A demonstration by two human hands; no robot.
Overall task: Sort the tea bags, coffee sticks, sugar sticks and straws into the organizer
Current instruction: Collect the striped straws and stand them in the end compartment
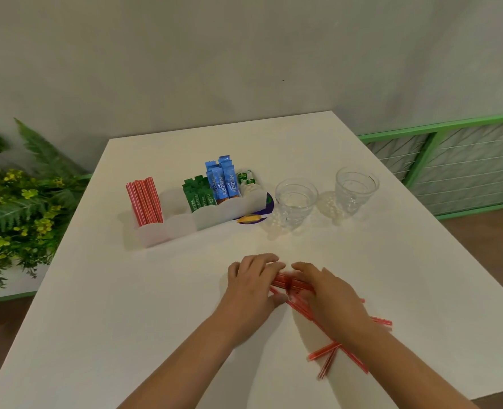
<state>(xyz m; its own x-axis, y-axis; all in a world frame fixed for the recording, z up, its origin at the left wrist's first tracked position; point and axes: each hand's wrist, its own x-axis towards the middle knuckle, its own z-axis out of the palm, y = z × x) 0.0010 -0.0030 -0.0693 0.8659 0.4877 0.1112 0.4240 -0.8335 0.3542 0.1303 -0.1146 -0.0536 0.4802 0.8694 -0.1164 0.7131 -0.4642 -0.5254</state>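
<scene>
Loose red straws (297,305) gathered under curled left hand (251,286) and right hand (329,299), lying crosswise before organizer (203,218), upright straws, sugar and coffee sticks held inside

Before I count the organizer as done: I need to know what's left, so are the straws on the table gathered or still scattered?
Partly scattered. Both hands, left hand and right hand, press together some loose straws; others lie crossed beside the right forearm.

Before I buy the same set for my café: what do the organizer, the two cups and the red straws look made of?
Organizer: likely frosted translucent plastic, matte; packets show faintly through its scalloped wall. Cups: clear glass or hard clear plastic, glossy, with a moulded bead pattern; the view leaves it open. Straws: red with thin white stripes, matte; paper or plastic, cannot tell.
</scene>
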